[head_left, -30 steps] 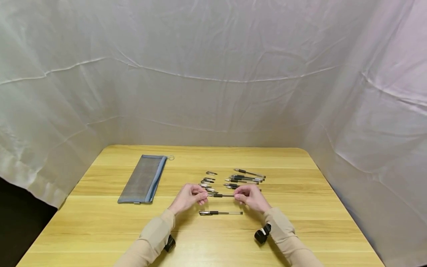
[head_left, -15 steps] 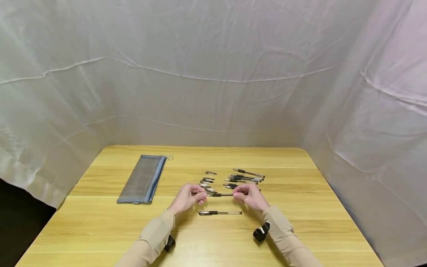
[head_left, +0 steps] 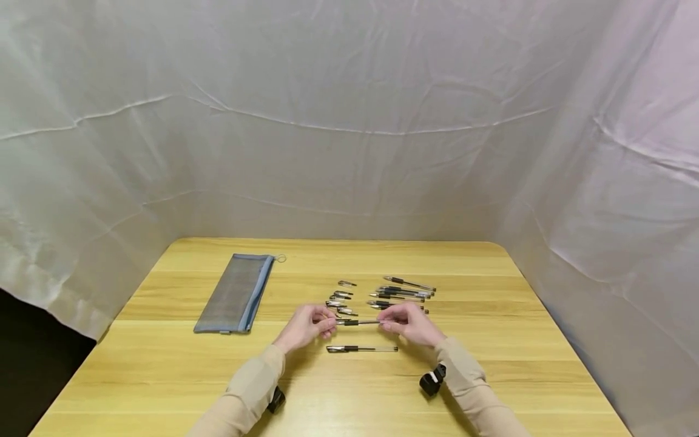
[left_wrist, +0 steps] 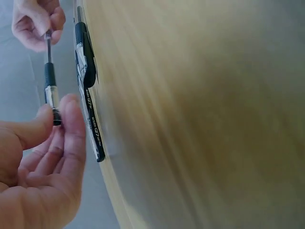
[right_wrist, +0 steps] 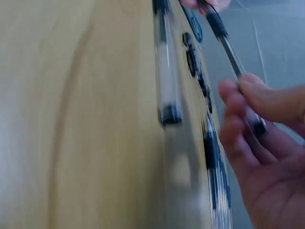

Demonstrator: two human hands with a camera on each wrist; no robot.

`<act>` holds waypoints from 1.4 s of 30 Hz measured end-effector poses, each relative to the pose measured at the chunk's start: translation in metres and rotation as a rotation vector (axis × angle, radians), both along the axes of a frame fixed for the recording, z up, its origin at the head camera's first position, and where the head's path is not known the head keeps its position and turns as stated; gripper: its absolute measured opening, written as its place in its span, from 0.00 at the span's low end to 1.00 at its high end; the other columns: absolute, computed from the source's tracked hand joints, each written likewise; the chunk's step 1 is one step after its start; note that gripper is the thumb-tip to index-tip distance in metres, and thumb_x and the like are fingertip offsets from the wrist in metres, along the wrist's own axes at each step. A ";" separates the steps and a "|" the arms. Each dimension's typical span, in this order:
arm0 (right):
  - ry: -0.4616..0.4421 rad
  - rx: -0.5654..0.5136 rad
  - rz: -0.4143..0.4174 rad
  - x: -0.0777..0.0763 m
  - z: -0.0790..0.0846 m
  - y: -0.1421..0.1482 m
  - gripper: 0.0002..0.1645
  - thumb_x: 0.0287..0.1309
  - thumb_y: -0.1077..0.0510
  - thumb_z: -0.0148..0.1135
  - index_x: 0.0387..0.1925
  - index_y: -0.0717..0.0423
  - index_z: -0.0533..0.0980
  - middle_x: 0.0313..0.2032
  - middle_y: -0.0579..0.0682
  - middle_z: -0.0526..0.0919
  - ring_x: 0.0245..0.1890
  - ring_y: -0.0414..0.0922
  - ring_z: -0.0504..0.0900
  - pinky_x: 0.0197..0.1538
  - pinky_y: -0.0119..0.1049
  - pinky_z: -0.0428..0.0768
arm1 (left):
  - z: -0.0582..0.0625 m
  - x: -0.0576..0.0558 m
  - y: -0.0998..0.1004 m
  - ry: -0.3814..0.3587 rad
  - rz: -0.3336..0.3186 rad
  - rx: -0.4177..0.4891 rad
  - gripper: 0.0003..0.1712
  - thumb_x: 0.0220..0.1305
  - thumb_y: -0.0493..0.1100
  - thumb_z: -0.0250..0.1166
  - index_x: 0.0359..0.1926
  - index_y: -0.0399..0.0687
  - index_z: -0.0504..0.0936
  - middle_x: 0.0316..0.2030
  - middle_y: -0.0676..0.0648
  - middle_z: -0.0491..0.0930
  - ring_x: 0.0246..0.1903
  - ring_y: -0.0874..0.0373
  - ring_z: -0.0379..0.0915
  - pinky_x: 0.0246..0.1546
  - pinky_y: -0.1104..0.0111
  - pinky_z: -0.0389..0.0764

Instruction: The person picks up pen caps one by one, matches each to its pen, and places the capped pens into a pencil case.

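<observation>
A gel pen [head_left: 357, 323] is held level between both hands, above the table. My left hand [head_left: 306, 328] pinches the black end of its clear cap [left_wrist: 51, 98] between thumb and fingertips. The cap sits over the tip, up against the black rubber grip [left_wrist: 49, 74]. On the other side my right hand [head_left: 411, 325] pinches the clear barrel, with the black end plug [right_wrist: 259, 128] showing beyond the fingers. Nearer the person, a capped pen [head_left: 360, 349] lies crosswise on the table. Several loose caps [head_left: 340, 297] lie just beyond my left hand.
Several uncapped pens [head_left: 401, 294] lie side by side beyond my right hand, tips to the left. A grey mesh pouch with blue edging [head_left: 229, 297] lies flat at the left. Pale curtains [head_left: 349, 152] surround the back and sides of the wooden table [head_left: 349, 394].
Both hands have come slightly nearer the person with the pen. The right hand has shifted a little left, closer to the left hand. The pens, caps and pouch on the table stay put.
</observation>
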State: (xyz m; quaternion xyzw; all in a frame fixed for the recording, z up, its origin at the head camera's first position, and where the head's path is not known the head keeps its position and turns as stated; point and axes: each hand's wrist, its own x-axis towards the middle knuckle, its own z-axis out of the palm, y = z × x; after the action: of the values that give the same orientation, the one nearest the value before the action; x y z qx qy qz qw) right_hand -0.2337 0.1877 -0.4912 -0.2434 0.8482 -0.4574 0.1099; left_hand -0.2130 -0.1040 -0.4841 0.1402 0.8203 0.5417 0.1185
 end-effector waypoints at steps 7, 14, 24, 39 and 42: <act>-0.025 0.067 0.040 0.002 0.000 0.004 0.10 0.57 0.65 0.69 0.42 0.61 0.82 0.37 0.56 0.89 0.34 0.41 0.85 0.41 0.27 0.83 | 0.001 0.005 0.000 0.018 -0.042 -0.088 0.07 0.66 0.32 0.65 0.44 0.33 0.80 0.33 0.37 0.86 0.29 0.55 0.82 0.29 0.68 0.84; 0.035 0.123 -0.020 0.004 -0.006 0.010 0.06 0.54 0.60 0.73 0.33 0.54 0.82 0.29 0.47 0.85 0.28 0.33 0.78 0.34 0.26 0.80 | -0.001 0.004 0.003 0.102 -0.047 -0.178 0.04 0.64 0.33 0.67 0.39 0.37 0.81 0.30 0.42 0.85 0.28 0.59 0.80 0.29 0.75 0.80; 0.148 0.179 0.104 0.004 -0.007 0.017 0.04 0.55 0.64 0.71 0.35 0.54 0.84 0.32 0.47 0.86 0.30 0.30 0.76 0.36 0.25 0.79 | -0.002 0.003 0.002 0.229 -0.088 -0.321 0.03 0.62 0.38 0.70 0.35 0.43 0.85 0.30 0.51 0.84 0.30 0.65 0.75 0.35 0.75 0.77; 0.210 0.264 0.109 0.003 -0.006 0.017 0.04 0.56 0.63 0.72 0.31 0.51 0.85 0.30 0.42 0.82 0.30 0.29 0.72 0.35 0.24 0.74 | -0.004 0.001 -0.001 0.213 -0.117 -0.305 0.03 0.58 0.36 0.73 0.32 0.44 0.85 0.28 0.51 0.84 0.28 0.66 0.73 0.32 0.77 0.76; 0.188 0.250 0.111 0.002 -0.006 0.017 0.04 0.55 0.64 0.72 0.31 0.53 0.85 0.30 0.43 0.83 0.30 0.29 0.73 0.35 0.25 0.76 | -0.004 0.001 -0.001 0.220 -0.113 -0.314 0.02 0.59 0.36 0.73 0.31 0.44 0.86 0.28 0.51 0.84 0.27 0.67 0.72 0.31 0.77 0.75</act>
State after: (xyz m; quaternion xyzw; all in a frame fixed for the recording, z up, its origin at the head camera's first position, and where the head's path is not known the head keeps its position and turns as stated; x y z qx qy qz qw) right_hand -0.2313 0.2050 -0.4976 -0.3160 0.8903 -0.3167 0.0848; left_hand -0.2115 -0.1054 -0.4881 0.2241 0.8935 0.3810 0.0789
